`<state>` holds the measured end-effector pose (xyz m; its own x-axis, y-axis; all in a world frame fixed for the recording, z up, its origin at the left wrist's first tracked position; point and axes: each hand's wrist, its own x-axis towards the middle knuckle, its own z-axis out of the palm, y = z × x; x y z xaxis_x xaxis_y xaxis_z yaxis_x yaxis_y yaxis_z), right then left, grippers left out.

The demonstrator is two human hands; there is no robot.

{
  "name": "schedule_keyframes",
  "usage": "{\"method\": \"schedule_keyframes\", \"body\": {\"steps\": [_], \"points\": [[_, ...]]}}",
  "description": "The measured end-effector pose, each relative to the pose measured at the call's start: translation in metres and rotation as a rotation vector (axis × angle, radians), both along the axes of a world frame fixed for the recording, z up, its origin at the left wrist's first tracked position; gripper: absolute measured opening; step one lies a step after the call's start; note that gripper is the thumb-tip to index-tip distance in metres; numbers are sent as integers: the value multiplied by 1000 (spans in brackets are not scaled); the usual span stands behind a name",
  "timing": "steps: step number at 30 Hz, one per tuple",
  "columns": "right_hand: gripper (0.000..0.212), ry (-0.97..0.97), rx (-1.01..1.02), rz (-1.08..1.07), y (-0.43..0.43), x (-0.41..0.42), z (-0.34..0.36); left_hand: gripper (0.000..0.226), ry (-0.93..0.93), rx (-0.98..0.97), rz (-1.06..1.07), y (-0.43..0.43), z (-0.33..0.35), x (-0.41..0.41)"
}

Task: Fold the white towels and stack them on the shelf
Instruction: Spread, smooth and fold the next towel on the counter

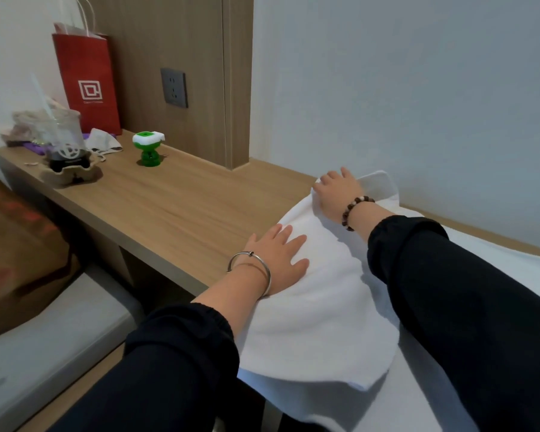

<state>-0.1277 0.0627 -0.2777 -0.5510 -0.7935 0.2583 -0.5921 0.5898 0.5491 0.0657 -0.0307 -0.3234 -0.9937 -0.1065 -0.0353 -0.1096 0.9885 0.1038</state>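
Observation:
A white towel (321, 310) lies folded over the right end of a long wooden shelf (169, 207), its near edge hanging past the shelf's front. My left hand (278, 254) lies flat on the towel's left part, fingers spread, a metal bangle on the wrist. My right hand (337, 190) presses on the towel's far left corner near the wall, fingers bent down onto the cloth; a bead bracelet circles that wrist. More white cloth (493, 254) lies under my right sleeve, to the right.
On the shelf's left end stand a red paper bag (86, 85), a clear plastic cup in a cardboard holder (66, 145), a crumpled cloth (103, 143) and a green toy (148, 149). A wall socket (174, 87) sits on the wooden panel. A brown bag (19, 254) lies at left.

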Motion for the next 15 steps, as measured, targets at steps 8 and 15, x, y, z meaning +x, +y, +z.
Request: {"method": "schedule_keyframes", "body": {"steps": [8,15], "points": [[9,-195,-59,-108,-19,-5,7,60,-18,-14,-6,-1,-2,-2],[27,-674,-704,-424,-1,-33,54,61,-10,-17,-13,-1,-2,0]]}}
